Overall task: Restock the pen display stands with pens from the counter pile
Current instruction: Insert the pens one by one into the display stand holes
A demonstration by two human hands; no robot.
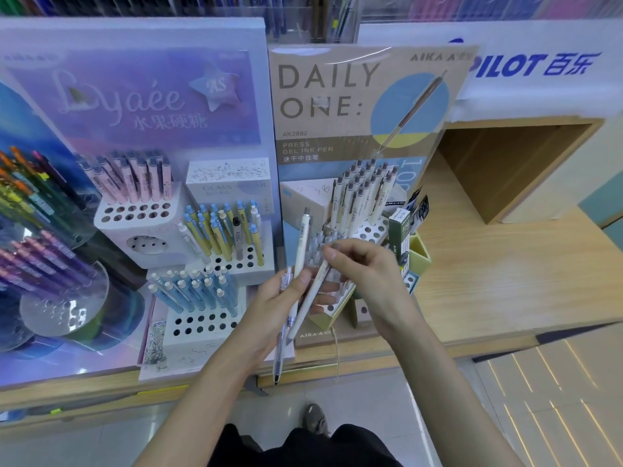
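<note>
head, left hand [286, 294]: grip curled round white pen [301, 237] and clear pen [279, 352], a ready reserve.
head, right hand [364, 264]: grip pinches cream pen [312, 294] just before the Daily One stand [323, 328], probably sorting for its matching tier.
head, worktop [488, 264]: carries the stand.

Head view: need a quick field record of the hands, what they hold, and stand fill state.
left hand: grips pens, one cream, one clear
right hand: pinches top of slanted pen
Daily One stand: cream pens fill back rows, front holes empty
pink pens: back rows, empty holes in front
yellow pens: partly filled
blue pens: partly filled
counter pile: not seen
</note>
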